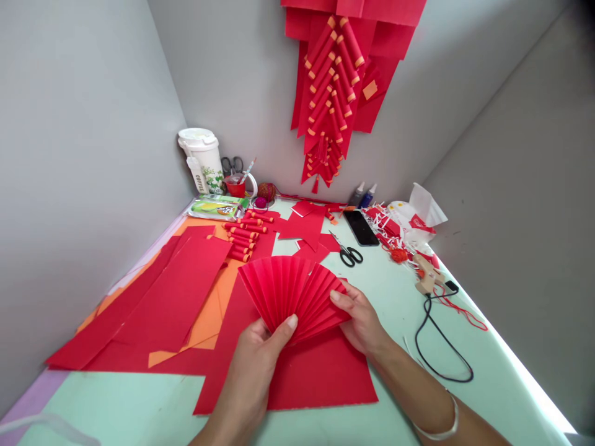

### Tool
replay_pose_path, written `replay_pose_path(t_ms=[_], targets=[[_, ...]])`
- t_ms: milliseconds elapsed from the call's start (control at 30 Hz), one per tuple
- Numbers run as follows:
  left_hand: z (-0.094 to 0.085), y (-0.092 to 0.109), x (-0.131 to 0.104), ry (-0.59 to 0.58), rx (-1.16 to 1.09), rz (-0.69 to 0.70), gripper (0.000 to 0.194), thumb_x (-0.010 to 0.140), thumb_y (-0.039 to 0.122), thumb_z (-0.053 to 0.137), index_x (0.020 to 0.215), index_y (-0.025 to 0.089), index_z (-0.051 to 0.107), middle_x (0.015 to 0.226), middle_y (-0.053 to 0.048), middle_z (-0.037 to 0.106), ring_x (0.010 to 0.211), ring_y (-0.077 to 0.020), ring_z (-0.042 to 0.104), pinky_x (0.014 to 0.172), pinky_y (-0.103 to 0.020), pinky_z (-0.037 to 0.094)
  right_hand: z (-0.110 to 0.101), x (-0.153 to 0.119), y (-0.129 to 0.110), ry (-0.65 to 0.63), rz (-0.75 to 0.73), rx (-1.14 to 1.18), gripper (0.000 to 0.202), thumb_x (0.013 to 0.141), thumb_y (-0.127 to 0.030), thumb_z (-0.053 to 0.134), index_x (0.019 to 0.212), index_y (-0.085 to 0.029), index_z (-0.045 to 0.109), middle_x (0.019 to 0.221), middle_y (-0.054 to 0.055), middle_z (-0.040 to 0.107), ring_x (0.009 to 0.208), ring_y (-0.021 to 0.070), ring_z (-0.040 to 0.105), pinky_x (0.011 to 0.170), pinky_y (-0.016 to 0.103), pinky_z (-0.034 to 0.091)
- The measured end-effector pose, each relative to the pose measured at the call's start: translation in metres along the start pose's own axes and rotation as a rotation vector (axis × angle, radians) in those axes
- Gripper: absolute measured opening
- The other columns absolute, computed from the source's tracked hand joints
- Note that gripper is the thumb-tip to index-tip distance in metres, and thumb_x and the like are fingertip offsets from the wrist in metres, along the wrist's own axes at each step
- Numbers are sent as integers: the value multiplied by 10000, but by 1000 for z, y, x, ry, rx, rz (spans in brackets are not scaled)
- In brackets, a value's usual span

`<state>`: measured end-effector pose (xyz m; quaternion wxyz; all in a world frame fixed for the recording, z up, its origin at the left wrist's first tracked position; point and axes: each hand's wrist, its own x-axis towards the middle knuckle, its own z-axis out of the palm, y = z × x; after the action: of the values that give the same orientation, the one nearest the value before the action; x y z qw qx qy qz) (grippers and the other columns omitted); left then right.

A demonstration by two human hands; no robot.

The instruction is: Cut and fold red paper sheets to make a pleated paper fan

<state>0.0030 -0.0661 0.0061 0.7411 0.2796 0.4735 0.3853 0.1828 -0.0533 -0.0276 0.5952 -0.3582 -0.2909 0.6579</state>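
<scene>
Red paper fan (277,286), pleats formed
Left hand (255,362) pinches its base, right hand (365,321) its edge; red sheet (323,378) beneath both lies unpleated.

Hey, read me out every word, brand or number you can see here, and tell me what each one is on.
"COFFEE": on the pale strip at the side of the white lidded cup.
Lower front of that cup: dark letters, too unclear to read.
Green and white packet: lettering too blurred to read.
White and red bag: small print, too small to read.
</scene>
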Motion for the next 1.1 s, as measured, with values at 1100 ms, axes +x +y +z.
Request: replay_pose_path(t_ms=[1100], targets=[[6,8,-6,51,-140,60,428,732,386,776,1088,157,715,942,-104,767,870,-267,715,703,-329,569,2,-1,-10,-18,-10,-58,162,829,-366,714,913,-233,677,867,8,731,769,199,671,712,298,476]])
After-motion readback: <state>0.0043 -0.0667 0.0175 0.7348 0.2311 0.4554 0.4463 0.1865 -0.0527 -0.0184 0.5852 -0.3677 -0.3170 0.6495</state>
